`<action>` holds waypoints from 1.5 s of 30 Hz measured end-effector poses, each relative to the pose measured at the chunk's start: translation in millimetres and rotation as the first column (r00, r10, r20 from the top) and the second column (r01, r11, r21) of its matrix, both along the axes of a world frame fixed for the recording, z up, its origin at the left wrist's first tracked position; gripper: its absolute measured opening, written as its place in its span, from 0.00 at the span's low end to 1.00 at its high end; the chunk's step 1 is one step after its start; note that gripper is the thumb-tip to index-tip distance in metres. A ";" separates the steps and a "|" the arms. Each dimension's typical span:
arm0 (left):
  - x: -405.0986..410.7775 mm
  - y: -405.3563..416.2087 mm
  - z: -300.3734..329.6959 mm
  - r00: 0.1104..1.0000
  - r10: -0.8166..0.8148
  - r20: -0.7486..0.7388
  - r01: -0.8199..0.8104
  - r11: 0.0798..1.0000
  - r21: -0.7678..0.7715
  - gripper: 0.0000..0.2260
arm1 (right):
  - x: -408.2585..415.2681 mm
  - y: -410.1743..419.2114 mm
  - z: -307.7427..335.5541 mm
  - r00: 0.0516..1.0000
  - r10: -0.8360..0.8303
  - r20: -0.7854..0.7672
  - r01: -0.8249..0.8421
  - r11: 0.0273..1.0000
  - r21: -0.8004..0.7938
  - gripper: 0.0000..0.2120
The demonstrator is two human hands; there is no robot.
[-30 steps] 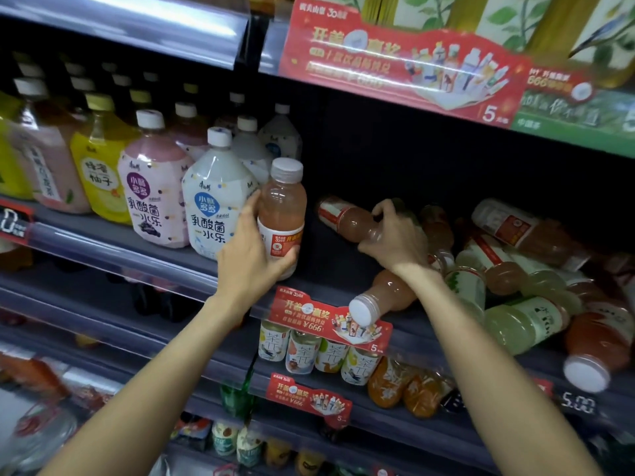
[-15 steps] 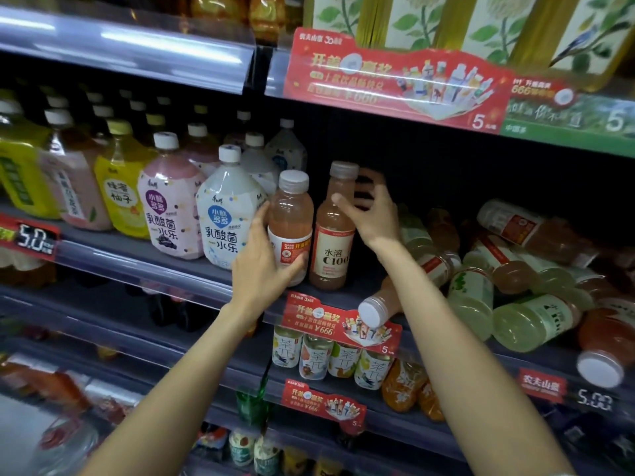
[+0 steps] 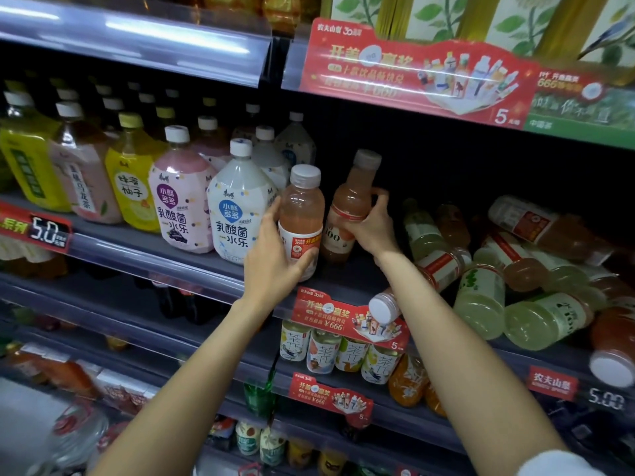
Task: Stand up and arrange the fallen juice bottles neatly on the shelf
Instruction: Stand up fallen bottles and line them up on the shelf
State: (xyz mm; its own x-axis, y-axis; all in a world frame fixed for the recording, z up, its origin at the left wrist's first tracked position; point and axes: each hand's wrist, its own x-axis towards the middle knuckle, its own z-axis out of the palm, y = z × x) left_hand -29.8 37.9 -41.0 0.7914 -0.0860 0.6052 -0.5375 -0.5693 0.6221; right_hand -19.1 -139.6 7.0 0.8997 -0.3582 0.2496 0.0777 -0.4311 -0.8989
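Note:
Two pink juice bottles stand upright side by side on the middle shelf (image 3: 165,254). My left hand (image 3: 275,259) grips the front bottle (image 3: 302,207) around its label. My right hand (image 3: 372,225) grips the second bottle (image 3: 350,197), which stands just behind and to the right, tilted slightly. To the right lies a heap of fallen bottles: several pale green ones (image 3: 481,297) and pink or red ones (image 3: 536,225). One fallen pink bottle points its white cap (image 3: 383,305) over the shelf's front edge, under my right forearm.
Large upright bottles, white (image 3: 237,207), pink (image 3: 182,201) and yellow (image 3: 132,187), fill the shelf to the left of my hands. A red promotional tag (image 3: 343,317) hangs on the shelf edge. Small tea bottles (image 3: 323,350) stand on the shelf below. Another shelf edge hangs close above.
My right hand lifted a fallen pink bottle from the heap, stood it beside the one in my left hand, and now grips it lower on its body. My left hand stayed on its bottle.

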 end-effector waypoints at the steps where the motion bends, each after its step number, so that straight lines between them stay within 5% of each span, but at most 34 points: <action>1: -0.1 -0.1 -0.5 1.000 0.000 -0.002 0.000 1.000 0.000 0.42 | 6.3 0.9 0.0 0.999 0.038 -0.005 -0.038 0.999 0.001 0.39; 6: -0.5 0.5 -2.4 1.000 -0.002 0.012 0.001 1.000 0.016 0.42 | 28.3 5.3 -5.3 0.969 0.236 -0.072 -0.232 0.971 0.060 0.31; 12: -0.2 -0.3 -3.6 1.000 0.001 0.007 -0.001 1.000 0.023 0.42 | 12.8 3.3 0.4 0.960 0.273 -0.069 -0.271 0.962 0.031 0.35; 17: -31.7 -14.9 -9.5 0.995 0.059 0.080 -0.055 0.997 -0.059 0.37 | -65.0 -47.3 12.7 0.970 0.240 0.039 -0.204 0.888 -0.413 0.26; 20: -62.9 -27.9 -9.0 0.959 -0.131 0.251 0.143 0.989 -0.034 0.30 | -111.7 -86.0 18.1 0.963 0.233 -0.134 -0.263 0.715 -0.648 0.30; 23: -80.8 -53.2 1.4 0.919 -0.391 -0.037 0.391 0.900 0.192 0.34 | -121.3 -113.9 16.7 0.945 0.145 -0.292 -0.323 0.535 -0.781 0.35; 25: -82.0 -77.5 4.0 0.902 -0.361 -0.236 0.424 0.843 0.330 0.37 | -116.5 -119.3 11.3 0.917 0.102 -0.387 -0.390 0.447 -0.805 0.39; 28: -75.2 -101.3 1.0 0.922 -0.291 -0.254 0.375 0.831 0.410 0.32 | -109.7 -118.2 3.5 0.876 0.027 -0.482 -0.456 0.378 -0.806 0.45; 32: -65.9 -97.9 1.6 0.931 -0.312 -0.192 0.349 0.914 0.206 0.25 | -111.1 -112.5 -2.9 0.902 0.032 -0.430 -0.390 0.484 -0.783 0.45; 36: -66.4 -91.9 26.3 0.953 -0.290 -0.091 0.290 0.957 -0.011 0.25 | -116.9 -114.3 -2.2 0.978 0.058 -0.200 -0.197 0.573 -0.796 0.35; 41: -52.2 -102.9 55.9 0.872 -0.490 -0.018 0.440 0.798 -0.412 0.23 | -115.3 -97.7 0.8 0.987 0.128 -0.094 -0.158 0.862 -0.482 0.34; 45: -41.1 -106.6 53.6 0.854 -0.520 0.002 0.465 0.762 -0.451 0.25 | -103.5 -72.4 -7.1 0.989 0.141 -0.053 -0.149 0.963 -0.225 0.33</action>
